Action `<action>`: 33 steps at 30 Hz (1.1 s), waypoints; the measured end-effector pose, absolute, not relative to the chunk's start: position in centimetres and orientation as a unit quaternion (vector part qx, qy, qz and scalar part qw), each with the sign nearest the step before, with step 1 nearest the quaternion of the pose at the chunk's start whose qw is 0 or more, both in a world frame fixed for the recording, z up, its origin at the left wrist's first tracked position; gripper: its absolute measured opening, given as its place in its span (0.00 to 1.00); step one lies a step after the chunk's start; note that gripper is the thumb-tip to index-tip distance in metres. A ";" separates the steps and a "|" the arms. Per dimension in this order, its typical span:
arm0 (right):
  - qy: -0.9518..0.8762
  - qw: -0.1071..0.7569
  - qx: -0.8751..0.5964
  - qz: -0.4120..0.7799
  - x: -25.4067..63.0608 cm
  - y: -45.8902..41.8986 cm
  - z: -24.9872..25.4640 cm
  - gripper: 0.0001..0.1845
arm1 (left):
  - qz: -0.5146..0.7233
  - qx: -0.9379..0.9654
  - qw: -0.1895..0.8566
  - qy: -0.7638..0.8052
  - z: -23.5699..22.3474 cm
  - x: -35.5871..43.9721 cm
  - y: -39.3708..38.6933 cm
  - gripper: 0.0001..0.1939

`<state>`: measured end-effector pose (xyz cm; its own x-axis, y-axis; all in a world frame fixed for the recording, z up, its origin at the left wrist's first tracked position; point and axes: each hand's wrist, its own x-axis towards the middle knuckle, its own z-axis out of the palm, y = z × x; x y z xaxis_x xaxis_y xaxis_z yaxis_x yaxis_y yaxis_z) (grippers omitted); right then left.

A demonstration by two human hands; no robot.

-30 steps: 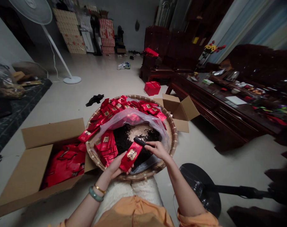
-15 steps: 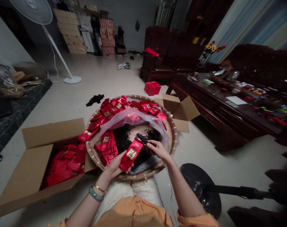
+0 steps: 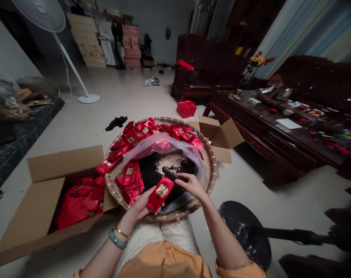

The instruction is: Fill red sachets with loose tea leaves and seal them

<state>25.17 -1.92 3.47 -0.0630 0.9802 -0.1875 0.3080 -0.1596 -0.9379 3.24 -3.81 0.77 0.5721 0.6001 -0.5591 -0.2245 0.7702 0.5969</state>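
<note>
My left hand [image 3: 144, 202] is closed around the lower part of a red tea packet [image 3: 161, 193] with a gold label and dark characters, tilted up to the right. In my right hand [image 3: 191, 183] a slim black bar-shaped tool [image 3: 170, 173] is gripped at its near end, lying across the packet's upper end; its exact kind does not show. Under both hands lies dark loose leaf tea [image 3: 150, 170] in a clear plastic bag [image 3: 202, 166]. Around it, a round woven bamboo tray [image 3: 214, 170] holds many red packets [image 3: 144, 131], with a stacked row [image 3: 131, 179] left of the tea.
An open cardboard box [image 3: 44, 200] full of red packets stands at the left, another open box [image 3: 233, 133] beyond the tray's right. A black round fan base [image 3: 245, 231] is close at right. A dark wooden table [image 3: 268, 127] and white fan [image 3: 89, 99] stand farther off.
The black tool has shifted left and now lies across the packet's top end, with my right hand moving along with it. The packet has moved only slightly in my left hand.
</note>
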 end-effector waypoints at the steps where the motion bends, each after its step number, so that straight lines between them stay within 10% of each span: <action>1: -0.559 0.343 -0.592 0.468 25.2 -2.0 3.4 0.27 | 0.240 0.240 0.852 0.398 0.8 3.2 -3.8 0.25; 33: -0.443 0.456 -0.608 0.476 26.2 -2.3 2.4 0.33 | 0.327 0.415 0.710 0.465 2.1 1.3 -2.9 0.22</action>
